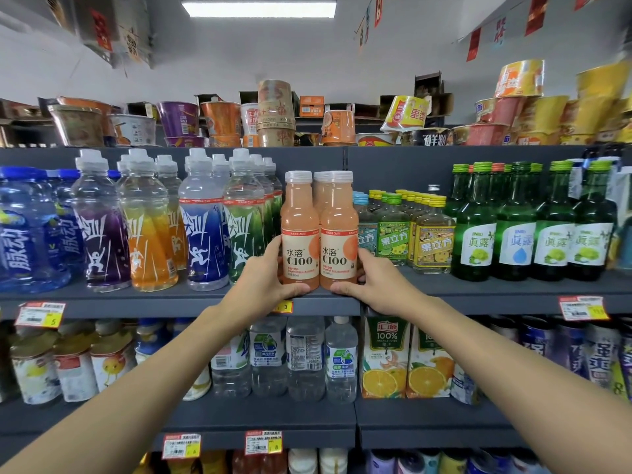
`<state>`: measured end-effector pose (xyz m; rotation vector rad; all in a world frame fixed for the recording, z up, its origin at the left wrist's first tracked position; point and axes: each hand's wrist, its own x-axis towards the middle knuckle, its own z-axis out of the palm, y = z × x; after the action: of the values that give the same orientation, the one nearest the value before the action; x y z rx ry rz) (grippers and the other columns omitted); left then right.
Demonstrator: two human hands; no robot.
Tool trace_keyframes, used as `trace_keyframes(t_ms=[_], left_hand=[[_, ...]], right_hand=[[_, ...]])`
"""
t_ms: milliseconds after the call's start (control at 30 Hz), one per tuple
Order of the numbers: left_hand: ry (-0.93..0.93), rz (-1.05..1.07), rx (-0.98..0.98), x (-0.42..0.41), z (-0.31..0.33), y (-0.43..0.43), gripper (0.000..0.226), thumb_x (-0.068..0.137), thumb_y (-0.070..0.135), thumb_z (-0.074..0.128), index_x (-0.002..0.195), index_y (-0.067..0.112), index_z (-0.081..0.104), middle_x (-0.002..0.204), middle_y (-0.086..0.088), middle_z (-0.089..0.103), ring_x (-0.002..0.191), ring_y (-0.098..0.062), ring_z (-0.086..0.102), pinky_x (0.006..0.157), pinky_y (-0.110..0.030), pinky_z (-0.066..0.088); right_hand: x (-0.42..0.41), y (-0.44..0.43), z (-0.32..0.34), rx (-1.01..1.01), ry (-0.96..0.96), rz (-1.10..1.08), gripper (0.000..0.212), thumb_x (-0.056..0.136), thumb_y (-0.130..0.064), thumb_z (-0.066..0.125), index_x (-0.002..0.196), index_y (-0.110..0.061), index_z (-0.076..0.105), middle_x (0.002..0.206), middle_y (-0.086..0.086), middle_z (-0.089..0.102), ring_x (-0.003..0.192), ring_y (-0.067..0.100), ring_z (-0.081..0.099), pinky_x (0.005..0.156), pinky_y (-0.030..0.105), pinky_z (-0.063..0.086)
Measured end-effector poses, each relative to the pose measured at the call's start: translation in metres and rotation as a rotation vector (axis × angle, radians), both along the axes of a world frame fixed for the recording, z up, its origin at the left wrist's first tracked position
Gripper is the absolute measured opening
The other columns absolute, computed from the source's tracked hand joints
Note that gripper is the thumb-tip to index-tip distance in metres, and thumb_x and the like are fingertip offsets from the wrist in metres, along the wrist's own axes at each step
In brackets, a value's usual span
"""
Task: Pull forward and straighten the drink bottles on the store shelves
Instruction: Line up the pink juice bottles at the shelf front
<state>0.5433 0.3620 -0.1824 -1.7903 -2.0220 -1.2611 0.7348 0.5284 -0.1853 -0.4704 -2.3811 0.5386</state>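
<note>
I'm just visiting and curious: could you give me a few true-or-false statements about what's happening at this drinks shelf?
1. The left hand grips the left C100 bottle, the right hand the right C100 bottle. True.
2. Both C100 bottles lie on their sides. False: they stand upright, side by side.
3. Instant noodle cups sit on the shelf above the drinks. True.
4. The green glass bottles stand left of the C100 bottles. False: they stand to their right.
</note>
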Motion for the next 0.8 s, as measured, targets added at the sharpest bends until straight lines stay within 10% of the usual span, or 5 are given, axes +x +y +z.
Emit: trace_keyframes(t_ms=[367, 600, 800], left_hand=[[0.007, 0.02, -0.014, 0.002, -0.001, -0.002, 0.1, 0.071, 0.042, 0.087, 0.15, 0.025, 0.028, 0.131, 0.002, 0.065, 0.108, 0.002, 0.059, 0.075, 0.004, 0.038], [-0.023, 0.085, 0.019, 0.012, -0.001, -0.008, 0.098, 0.069, 0.039, 0.09, 0.148, 0.021, 0.033, 0.12, 0.0, 0.069, 0.107, -0.014, 0.067, 0.089, -0.026, 0.055], [0.081, 0.202, 0.379, 0.036, -0.038, -0.034, 0.054, 0.081, 0.036, 0.08, 0.119, 0.031, 0.043, 0.085, 0.017, 0.05, 0.077, 0.0, 0.055, 0.067, -0.01, 0.044]], right_hand=[[0.002, -0.002, 0.002, -0.001, -0.031, -0.021, 0.083, 0.074, -0.061, 0.076, 0.139, -0.02, 0.044, 0.128, -0.003, 0.063, 0.103, 0.01, 0.062, 0.089, 0.03, 0.054], [0.007, -0.018, 0.003, 0.016, -0.014, -0.106, 0.079, 0.075, -0.059, 0.077, 0.137, -0.02, 0.047, 0.127, -0.003, 0.065, 0.105, 0.01, 0.063, 0.088, 0.03, 0.054], [0.021, -0.054, -0.04, 0.45, 0.451, -0.381, 0.043, 0.089, -0.047, 0.066, 0.115, -0.014, 0.057, 0.108, -0.001, 0.058, 0.099, 0.018, 0.053, 0.085, 0.032, 0.039]])
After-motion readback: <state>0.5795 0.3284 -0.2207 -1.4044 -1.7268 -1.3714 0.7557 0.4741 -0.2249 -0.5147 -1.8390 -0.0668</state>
